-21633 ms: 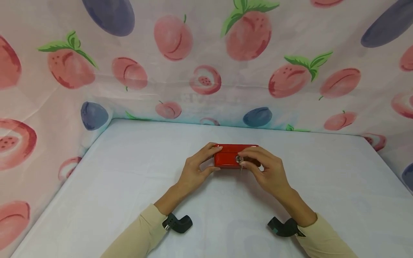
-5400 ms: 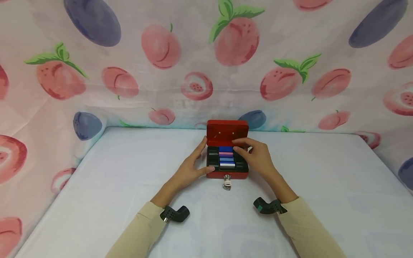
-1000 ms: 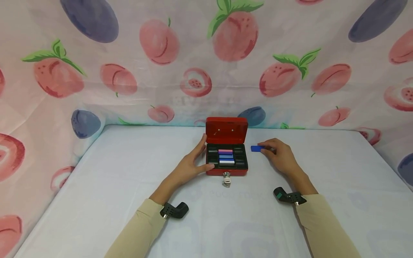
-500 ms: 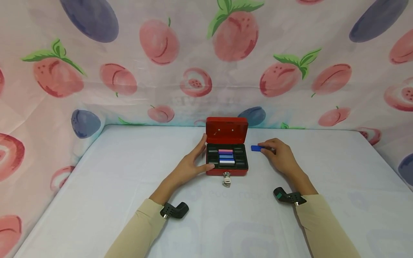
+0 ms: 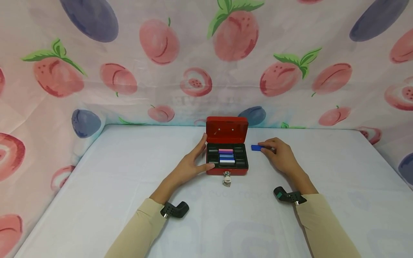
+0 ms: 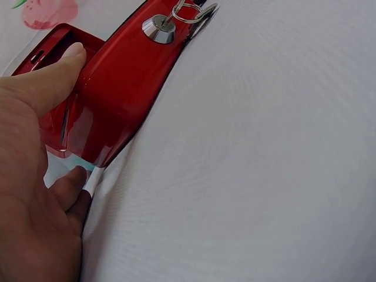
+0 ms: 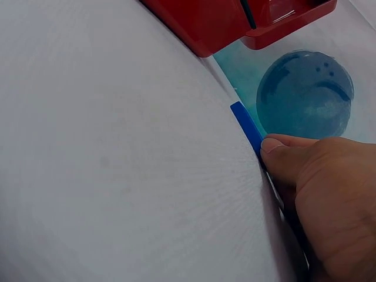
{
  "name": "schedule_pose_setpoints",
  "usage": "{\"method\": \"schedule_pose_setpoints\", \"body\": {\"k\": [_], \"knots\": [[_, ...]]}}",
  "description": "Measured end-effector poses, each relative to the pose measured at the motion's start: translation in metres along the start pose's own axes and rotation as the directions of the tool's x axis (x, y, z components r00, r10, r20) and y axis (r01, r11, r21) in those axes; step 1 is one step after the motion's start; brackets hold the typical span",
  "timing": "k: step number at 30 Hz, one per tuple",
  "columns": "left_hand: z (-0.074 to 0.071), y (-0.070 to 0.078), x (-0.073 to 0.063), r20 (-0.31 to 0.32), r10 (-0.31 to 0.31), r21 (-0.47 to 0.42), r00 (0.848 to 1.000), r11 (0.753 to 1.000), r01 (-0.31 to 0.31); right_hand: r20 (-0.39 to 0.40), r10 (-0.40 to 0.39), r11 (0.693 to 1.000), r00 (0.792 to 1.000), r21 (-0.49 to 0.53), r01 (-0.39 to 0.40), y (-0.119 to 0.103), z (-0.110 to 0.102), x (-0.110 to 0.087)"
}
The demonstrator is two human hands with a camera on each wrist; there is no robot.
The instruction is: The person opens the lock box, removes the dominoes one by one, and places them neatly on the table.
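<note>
A small red cash box (image 5: 227, 172) stands with its lid (image 5: 227, 129) raised. In its black tray (image 5: 240, 165) lie several small flat bars (image 5: 226, 156), pink, purple, blue and white. A key ring (image 5: 227, 182) hangs from the front lock (image 6: 160, 28). My left hand (image 5: 188, 166) holds the box's left side, thumb on the front rim and fingers along the side. To the right of the box, my right hand (image 5: 280, 154) pinches a flat blue bar (image 5: 256, 147) low at the table. Its right end is hidden by the fingers; something greyish shows between them.
White cloth covers the table (image 5: 206, 222). Behind the box rises a fruit-printed cloth backdrop (image 5: 180, 86), close to the raised lid. A black wrist device (image 5: 175, 209) sits on the left wrist, and another black device (image 5: 288, 196) on the right.
Since the oldest frame, the box has been opened and the blue bar brought from the tray's back to the table at right. Over the last second, nothing visibly moves.
</note>
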State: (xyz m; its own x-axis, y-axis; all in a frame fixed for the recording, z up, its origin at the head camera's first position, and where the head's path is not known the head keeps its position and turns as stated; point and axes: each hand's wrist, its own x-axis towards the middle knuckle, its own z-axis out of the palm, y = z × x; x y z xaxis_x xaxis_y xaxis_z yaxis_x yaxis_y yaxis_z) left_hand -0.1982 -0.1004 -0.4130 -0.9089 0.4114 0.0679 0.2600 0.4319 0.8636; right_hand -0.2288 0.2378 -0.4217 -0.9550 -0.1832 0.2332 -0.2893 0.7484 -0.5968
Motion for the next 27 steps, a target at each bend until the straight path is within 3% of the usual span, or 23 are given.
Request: {"method": "schedule_pose_setpoints", "body": {"k": [16, 27], "knots": [[-0.001, 0.0, 0.0, 0.013, 0.031, -0.009, 0.999, 0.999, -0.031, 0.017, 0.04, 0.999, 0.999, 0.013, -0.04, -0.007, -0.008, -0.001], [-0.001, 0.001, -0.001, 0.012, 0.024, -0.013, 1.0, 1.0, -0.024, -0.071, -0.042, 0.997, 0.997, 0.056, 0.046, -0.025, -0.022, 0.004]]}}
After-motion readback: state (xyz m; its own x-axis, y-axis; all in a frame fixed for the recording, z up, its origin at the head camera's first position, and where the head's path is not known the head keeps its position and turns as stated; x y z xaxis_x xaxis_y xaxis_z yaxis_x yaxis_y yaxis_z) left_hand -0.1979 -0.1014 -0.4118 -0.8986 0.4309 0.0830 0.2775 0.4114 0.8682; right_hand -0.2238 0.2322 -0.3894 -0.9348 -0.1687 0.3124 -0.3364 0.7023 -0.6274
